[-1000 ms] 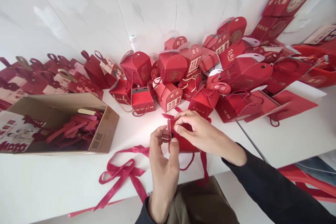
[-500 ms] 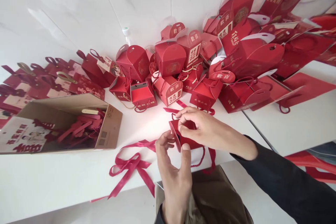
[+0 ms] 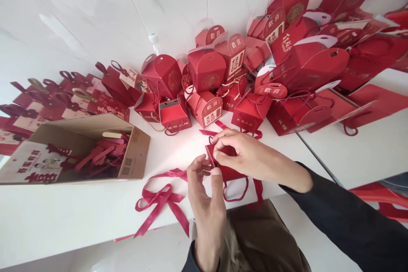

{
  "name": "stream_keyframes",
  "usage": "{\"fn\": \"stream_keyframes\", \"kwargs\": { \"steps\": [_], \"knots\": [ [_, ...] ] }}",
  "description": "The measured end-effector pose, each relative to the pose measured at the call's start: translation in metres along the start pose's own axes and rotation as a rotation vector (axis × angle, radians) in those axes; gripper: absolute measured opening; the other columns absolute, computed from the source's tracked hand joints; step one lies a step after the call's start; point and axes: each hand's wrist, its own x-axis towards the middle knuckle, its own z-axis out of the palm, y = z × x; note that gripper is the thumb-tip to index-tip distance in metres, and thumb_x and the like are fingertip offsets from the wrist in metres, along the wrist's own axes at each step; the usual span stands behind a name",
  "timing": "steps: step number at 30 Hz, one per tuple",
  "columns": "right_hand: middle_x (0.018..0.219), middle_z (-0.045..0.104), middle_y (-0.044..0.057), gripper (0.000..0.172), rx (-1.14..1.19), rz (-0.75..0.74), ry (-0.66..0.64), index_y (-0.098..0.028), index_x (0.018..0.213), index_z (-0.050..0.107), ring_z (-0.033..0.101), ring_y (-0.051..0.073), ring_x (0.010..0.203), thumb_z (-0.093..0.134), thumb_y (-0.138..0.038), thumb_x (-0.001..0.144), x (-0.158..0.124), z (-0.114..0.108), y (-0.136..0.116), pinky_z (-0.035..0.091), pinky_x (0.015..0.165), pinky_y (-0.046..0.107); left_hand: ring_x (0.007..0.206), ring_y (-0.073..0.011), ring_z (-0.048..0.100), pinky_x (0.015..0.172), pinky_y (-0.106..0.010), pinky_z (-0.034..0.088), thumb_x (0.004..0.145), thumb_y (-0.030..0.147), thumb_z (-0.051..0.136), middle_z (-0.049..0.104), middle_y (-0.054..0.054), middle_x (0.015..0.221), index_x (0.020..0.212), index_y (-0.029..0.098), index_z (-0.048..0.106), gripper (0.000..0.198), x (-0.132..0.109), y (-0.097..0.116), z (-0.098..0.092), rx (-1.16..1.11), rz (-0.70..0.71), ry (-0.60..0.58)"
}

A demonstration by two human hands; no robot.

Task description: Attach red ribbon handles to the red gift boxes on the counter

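Observation:
A small red gift box with twisted red cord handles lies on the white table in front of me. My left hand is at its left end, fingers bent and thumb raised, with the edge of the box's side panel between them. Reaching in from the right, my right hand has its thumb and forefinger pinched at the same left edge, and covers part of the box top. What its fingertips hold is partly hidden. Under and around the box runs red ribbon, with a loose bow of ribbon to the left.
An open cardboard box with red flat pieces inside stands on the left. Behind it are several small red bags with ribbon loops. Many folded red gift boxes are piled along the wall. A red stool shows at right.
My left hand has shifted slightly left and its thumb has come nearer the fingers. The right hand has moved a little left. The front cord handle now shows more fully.

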Motion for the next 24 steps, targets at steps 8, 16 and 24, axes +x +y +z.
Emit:
{"fn": "stream_keyframes", "kwargs": {
  "steps": [8,16,24],
  "knots": [
    [0.118,0.074,0.008,0.016,0.029,-0.032,0.014,-0.023,0.098,0.072,0.068,0.027,0.119,0.059,-0.031,0.102,-0.002,0.001,0.0,0.052,0.104,0.04,0.082,-0.0156,0.062,0.077,-0.027,0.05,0.096,0.038,0.068,0.068,-0.002,0.09,0.094,0.02,0.067,0.018,0.024,0.01,-0.005,-0.054,-0.106,-0.098],
    [0.161,0.048,0.006,0.059,0.085,-0.005,0.05,-0.032,0.149,0.049,0.037,0.029,0.154,0.067,-0.057,0.099,-0.033,-0.013,0.02,0.039,0.123,0.045,0.069,-0.015,0.069,0.066,-0.025,0.058,0.089,0.039,0.074,0.067,0.001,0.082,0.094,0.021,0.062,0.022,0.059,0.022,-0.049,-0.126,-0.15,0.045],
    [0.13,0.067,0.006,0.049,0.061,0.274,0.141,-0.035,0.137,0.061,0.063,0.03,0.124,0.063,-0.064,0.097,-0.083,-0.008,0.05,0.054,0.105,0.046,0.079,-0.0172,0.068,0.068,-0.027,0.053,0.086,0.03,0.074,0.068,-0.001,0.089,0.098,0.022,0.064,0.017,0.081,0.027,-0.099,0.213,-0.015,0.364]
  ]
}}
